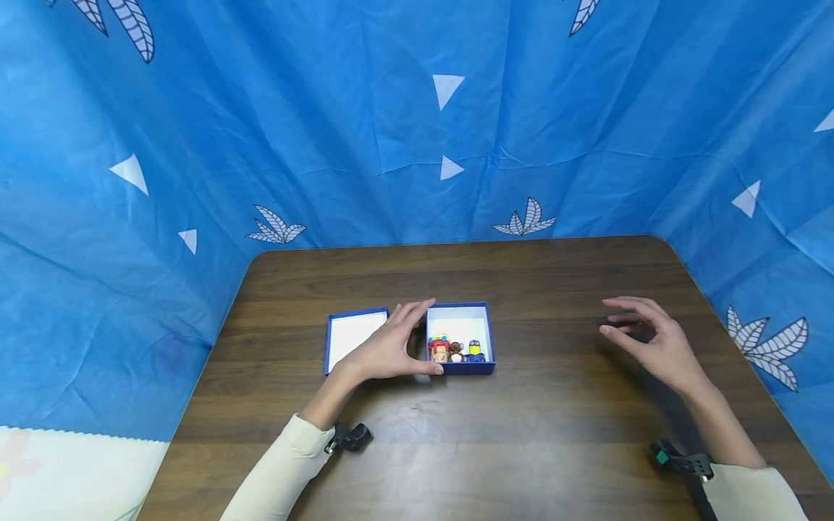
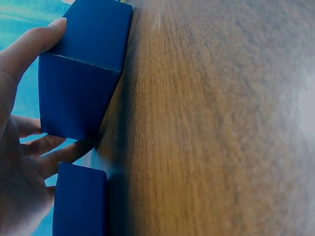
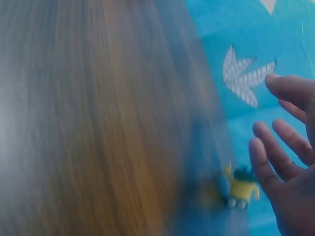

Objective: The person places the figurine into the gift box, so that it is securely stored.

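While my left hand [image 1: 391, 347] grips the box [image 1: 461, 369], my right hand [image 1: 659, 347] hangs empty, fingers apart; packing seems underway, next wanting a pinch on the yellow toy [image 3: 241, 190].

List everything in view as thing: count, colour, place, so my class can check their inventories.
Box: 1, blue, white inside, mid-table
Lid: 1, blue, white inside, left of the box
Red-and-tan figure: 1, in the box, left
Brown-and-white figure: 1, in the box, middle
Yellow-and-blue figure: 1, in the box, right
Small toy: 1, yellow, dark green top, lower right of right wrist view
Table: 1, brown
Backdrop: 1, blue, patterned, around the table
Cloth: 1, white, lower left
Wrist straps: 2, black
Sleeves: 2, cream
Left hand: 1, holding the box
Right hand: 1, table's right side
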Demonstrator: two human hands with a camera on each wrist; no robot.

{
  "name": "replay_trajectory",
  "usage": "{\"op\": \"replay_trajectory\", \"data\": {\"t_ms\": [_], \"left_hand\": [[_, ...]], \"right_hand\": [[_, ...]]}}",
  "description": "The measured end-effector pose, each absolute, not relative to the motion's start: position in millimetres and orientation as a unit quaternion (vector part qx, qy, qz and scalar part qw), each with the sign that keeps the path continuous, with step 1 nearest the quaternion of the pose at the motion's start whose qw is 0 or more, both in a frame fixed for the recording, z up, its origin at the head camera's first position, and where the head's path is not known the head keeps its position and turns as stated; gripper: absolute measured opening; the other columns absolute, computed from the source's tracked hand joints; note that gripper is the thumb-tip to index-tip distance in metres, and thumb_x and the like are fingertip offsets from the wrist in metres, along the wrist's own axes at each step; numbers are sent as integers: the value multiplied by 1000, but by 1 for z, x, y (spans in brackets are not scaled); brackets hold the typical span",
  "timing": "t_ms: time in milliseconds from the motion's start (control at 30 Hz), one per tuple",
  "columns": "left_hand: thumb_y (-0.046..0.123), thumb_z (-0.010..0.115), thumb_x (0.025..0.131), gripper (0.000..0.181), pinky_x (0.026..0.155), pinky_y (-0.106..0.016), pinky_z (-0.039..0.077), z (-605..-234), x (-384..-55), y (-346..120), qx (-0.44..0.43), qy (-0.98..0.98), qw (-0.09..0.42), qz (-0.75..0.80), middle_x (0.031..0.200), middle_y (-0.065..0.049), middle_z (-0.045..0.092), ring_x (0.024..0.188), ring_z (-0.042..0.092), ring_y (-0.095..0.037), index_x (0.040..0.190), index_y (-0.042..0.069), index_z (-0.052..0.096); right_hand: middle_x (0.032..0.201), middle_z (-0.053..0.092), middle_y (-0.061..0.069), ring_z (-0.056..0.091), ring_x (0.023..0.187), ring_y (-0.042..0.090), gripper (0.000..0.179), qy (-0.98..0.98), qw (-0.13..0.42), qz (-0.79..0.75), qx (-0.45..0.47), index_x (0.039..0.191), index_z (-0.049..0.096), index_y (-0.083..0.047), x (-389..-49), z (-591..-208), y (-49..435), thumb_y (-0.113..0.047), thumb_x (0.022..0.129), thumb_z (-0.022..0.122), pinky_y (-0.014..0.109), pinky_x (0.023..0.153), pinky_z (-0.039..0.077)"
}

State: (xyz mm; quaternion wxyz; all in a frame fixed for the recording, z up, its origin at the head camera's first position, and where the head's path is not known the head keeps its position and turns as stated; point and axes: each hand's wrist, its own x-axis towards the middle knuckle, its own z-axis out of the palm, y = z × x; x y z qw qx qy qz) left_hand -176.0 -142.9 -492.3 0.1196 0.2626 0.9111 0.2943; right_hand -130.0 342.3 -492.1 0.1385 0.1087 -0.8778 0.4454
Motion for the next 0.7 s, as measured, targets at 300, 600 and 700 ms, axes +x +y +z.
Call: {"op": "replay_trajectory", "data": {"t_ms": [300,600,700], "left_hand": [[75,84,78,124,122,-66,43,-493,-176,-143,262,912,121,291,174,0,32,162,34,-32,174,31,18],[74,85,78,124,122,-67,43,-491,-177,-143,259,912,122,294,174,0,32,163,33,-31,174,31,18],[73,85,79,124,121,-66,44,-492,-177,-142,263,911,121,295,174,0,32,161,36,-30,174,31,18]], "right_hand": [[117,54,-22,53,84,-5,41,-886,186,424,20,134,70,0,-128,-501,367,1,94,79,16,62,39],[123,48,-33,51,91,-3,48,-898,170,404,-29,143,67,-7,-130,-507,389,-14,97,81,11,64,39],[121,49,-35,51,93,-2,50,-904,151,397,-37,145,65,-8,-130,-509,394,-19,98,80,12,64,39]]}}
